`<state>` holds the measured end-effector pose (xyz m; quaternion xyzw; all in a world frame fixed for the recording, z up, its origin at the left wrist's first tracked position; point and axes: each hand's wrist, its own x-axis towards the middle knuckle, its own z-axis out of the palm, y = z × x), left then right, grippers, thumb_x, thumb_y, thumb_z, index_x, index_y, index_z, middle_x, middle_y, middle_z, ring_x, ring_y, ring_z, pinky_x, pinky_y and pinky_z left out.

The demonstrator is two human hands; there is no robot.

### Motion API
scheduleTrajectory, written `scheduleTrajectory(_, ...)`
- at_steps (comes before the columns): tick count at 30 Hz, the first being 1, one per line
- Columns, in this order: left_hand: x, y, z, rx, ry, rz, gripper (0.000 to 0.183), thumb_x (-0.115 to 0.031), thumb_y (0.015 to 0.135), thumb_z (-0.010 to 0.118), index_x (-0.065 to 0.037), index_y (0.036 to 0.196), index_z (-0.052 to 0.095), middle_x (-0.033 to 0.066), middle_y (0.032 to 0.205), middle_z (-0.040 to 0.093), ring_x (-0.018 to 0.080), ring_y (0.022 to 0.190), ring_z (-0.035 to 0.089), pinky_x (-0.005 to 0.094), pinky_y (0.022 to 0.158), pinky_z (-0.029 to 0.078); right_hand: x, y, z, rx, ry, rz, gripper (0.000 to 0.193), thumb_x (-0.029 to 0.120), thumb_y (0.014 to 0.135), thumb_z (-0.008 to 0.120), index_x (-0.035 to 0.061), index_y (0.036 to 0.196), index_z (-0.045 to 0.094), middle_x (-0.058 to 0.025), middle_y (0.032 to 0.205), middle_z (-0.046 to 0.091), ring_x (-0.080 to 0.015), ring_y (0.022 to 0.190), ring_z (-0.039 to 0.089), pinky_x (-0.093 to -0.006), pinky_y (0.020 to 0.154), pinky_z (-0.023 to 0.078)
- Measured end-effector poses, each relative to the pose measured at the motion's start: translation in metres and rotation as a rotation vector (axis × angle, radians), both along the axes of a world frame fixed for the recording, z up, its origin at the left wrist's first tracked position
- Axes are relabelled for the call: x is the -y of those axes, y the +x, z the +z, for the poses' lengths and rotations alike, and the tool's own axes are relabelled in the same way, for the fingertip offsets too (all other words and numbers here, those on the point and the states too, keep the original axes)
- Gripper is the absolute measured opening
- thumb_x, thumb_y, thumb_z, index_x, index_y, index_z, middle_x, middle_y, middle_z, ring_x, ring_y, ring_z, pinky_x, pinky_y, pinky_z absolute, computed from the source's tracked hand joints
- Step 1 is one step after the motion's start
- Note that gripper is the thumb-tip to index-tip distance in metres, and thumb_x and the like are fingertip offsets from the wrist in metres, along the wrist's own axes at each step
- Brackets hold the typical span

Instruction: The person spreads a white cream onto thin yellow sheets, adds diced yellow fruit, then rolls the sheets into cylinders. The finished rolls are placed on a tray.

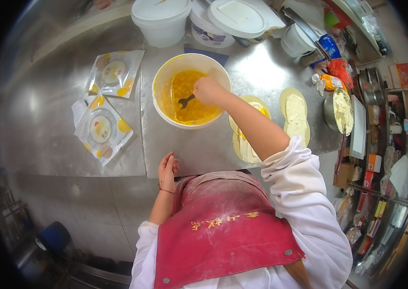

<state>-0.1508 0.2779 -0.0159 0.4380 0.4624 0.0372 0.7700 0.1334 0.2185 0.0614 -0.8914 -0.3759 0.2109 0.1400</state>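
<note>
My right hand (207, 90) reaches over a white bucket (158, 108) and is closed round the handle of a dark spoon (185, 101). The spoon's head dips toward the yellow, chunky fruit-like filling (184, 84) inside; its exact shape is partly lost in the filling. Beside the table's front edge, my left hand (167, 167) hangs loosely open and holds nothing. To the right of the bucket lie two pale flat bases spread with cream: one (248, 151), partly behind my right forearm, carries some yellow filling, while the farther-right one (295, 113) shows only cream.
Two printed pouches (114, 72) (103, 130) lie at left on the steel table (50, 139). Lidded white tubs (160, 21) stand at the back. On the right are a metal bowl of cream (341, 111) with a utensil in it, a white tray (358, 127) and crowded shelves (382, 192).
</note>
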Motion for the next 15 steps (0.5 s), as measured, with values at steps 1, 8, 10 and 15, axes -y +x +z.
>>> scheduleTrajectory(1,-0.001,0.001,0.001,0.0,0.001,-0.002,0.026,-0.019,0.087,0.053,-0.005,0.109,0.056,0.0005,0.077,0.056,0.0062,0.058,0.046,0.018,0.051,0.036,0.0,0.001,0.006,-0.024,-0.045,-0.002,0.018,0.015,0.076,0.051,0.0025,0.077,0.065,-0.015,0.077,0.062,-0.0297,0.076,0.059,-0.0372,0.069,0.045)
scheduleTrajectory(8,-0.002,0.006,0.0,-0.027,0.005,-0.031,0.026,-0.02,0.087,0.053,-0.006,0.109,0.056,0.0003,0.077,0.057,0.0054,0.057,0.046,0.0174,0.051,0.036,0.049,-0.004,0.07,-0.453,0.27,-0.253,0.019,0.017,0.079,0.055,-0.0005,0.08,0.062,-0.0056,0.065,0.056,-0.0132,0.061,0.051,-0.0277,0.058,0.042)
scheduleTrajectory(10,0.001,0.009,-0.003,-0.009,-0.001,-0.05,0.027,-0.02,0.087,0.053,-0.005,0.109,0.056,0.0003,0.077,0.057,0.0053,0.057,0.047,0.0174,0.051,0.036,0.096,-0.018,0.081,-0.374,0.397,-0.335,0.019,0.017,0.081,0.055,-0.0011,0.082,0.061,-0.0035,0.062,0.053,-0.0103,0.058,0.048,-0.0252,0.054,0.039)
scheduleTrajectory(15,0.009,0.019,-0.004,-0.012,0.022,-0.124,0.028,-0.021,0.087,0.053,-0.004,0.109,0.056,0.0004,0.078,0.057,0.0049,0.058,0.048,0.0173,0.052,0.036,0.217,-0.078,0.069,-0.009,0.5,-0.782,0.017,0.016,0.081,0.055,0.0001,0.084,0.06,-0.0102,0.06,0.057,-0.0185,0.052,0.052,-0.0277,0.05,0.04)
